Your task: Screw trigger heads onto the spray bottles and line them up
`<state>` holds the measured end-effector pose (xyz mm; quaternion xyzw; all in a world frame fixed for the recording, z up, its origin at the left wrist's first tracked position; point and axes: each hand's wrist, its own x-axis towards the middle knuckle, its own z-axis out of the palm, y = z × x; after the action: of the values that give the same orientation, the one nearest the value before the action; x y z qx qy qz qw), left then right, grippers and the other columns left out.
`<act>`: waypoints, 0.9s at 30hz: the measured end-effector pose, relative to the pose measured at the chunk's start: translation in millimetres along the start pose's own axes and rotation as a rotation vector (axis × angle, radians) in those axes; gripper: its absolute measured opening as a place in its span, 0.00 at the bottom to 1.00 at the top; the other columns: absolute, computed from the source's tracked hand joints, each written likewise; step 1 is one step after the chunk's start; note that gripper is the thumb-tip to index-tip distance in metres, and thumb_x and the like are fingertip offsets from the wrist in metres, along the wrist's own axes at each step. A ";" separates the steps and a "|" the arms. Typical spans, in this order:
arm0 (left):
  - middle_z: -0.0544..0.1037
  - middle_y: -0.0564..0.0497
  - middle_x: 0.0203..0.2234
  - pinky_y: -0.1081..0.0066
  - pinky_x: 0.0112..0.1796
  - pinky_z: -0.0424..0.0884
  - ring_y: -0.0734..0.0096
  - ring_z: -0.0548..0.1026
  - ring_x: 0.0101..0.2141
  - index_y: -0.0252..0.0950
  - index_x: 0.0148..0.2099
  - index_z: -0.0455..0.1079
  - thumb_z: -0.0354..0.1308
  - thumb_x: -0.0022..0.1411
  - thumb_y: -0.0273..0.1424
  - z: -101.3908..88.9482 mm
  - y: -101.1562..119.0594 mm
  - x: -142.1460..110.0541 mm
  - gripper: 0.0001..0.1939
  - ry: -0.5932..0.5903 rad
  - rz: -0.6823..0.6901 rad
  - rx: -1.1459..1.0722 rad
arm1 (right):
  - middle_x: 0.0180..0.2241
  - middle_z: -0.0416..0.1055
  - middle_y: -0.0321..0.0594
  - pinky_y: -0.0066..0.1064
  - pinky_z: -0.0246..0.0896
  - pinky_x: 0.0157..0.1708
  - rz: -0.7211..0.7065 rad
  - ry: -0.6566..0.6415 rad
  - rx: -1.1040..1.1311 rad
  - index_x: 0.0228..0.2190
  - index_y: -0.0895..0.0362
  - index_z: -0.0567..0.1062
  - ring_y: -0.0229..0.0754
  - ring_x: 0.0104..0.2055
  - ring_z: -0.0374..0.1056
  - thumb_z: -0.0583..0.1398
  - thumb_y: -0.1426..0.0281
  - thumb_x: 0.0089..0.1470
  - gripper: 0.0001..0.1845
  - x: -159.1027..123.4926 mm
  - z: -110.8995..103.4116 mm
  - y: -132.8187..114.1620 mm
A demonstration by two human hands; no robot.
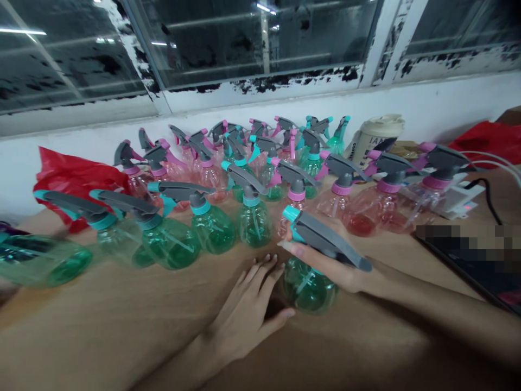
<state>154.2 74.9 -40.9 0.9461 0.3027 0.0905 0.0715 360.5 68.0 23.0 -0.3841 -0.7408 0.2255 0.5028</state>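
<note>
My right hand is wrapped round the neck of a spray bottle with a clear green body, a grey head and a turquoise nozzle. This bottle stands on the table, its nozzle to the left. Just left of it, my left hand rests with fingers spread and thumb apart, holding nothing; its fingertips are close to the bottle's body. Beyond my hands stands a row of similar green spray bottles on the left and pink spray bottles on the right.
Several more spray bottles crowd toward the wall. A red plastic bag lies at left, another red bag at right. Nearby are a paper cup, a white device with cables and a dark phone-like slab. A green bottle lies tilted at far left.
</note>
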 end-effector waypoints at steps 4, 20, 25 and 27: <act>0.59 0.39 0.60 0.50 0.54 0.59 0.52 0.57 0.59 0.33 0.63 0.50 0.51 0.65 0.45 0.4 -0.2 0.3 0.31 0.017 0.011 0.011 | 0.31 0.71 0.35 0.31 0.63 0.29 0.073 -0.007 0.076 0.36 0.53 0.72 0.37 0.30 0.68 0.60 0.65 0.53 0.08 -2.0 1.4 1.7; 0.61 0.39 0.59 0.50 0.53 0.61 0.50 0.60 0.58 0.33 0.63 0.51 0.51 0.64 0.46 0.5 0.5 -0.7 0.32 0.041 0.010 0.015 | 0.33 0.71 0.35 0.32 0.65 0.33 0.099 -0.002 0.126 0.37 0.53 0.72 0.38 0.33 0.70 0.61 0.68 0.52 0.08 -3.5 1.2 -2.2; 0.60 0.38 0.59 0.50 0.54 0.59 0.51 0.58 0.59 0.32 0.63 0.50 0.51 0.65 0.45 1.4 0.1 -0.1 0.32 0.029 0.013 0.019 | 0.32 0.71 0.35 0.33 0.65 0.34 0.055 -0.008 0.072 0.33 0.53 0.71 0.39 0.33 0.69 0.60 0.70 0.52 0.04 -2.0 0.1 -2.0; 0.60 0.39 0.59 0.50 0.54 0.58 0.52 0.58 0.59 0.32 0.63 0.50 0.51 0.65 0.45 1.7 0.0 0.0 0.32 0.033 0.017 0.019 | 0.30 0.70 0.35 0.34 0.65 0.34 0.028 -0.009 0.056 0.31 0.52 0.71 0.40 0.33 0.68 0.59 0.69 0.53 0.01 -0.6 0.2 -0.6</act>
<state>154.5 74.8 -42.5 0.9477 0.2964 0.1038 0.0570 360.2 67.2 23.0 -0.3792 -0.7309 0.2548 0.5069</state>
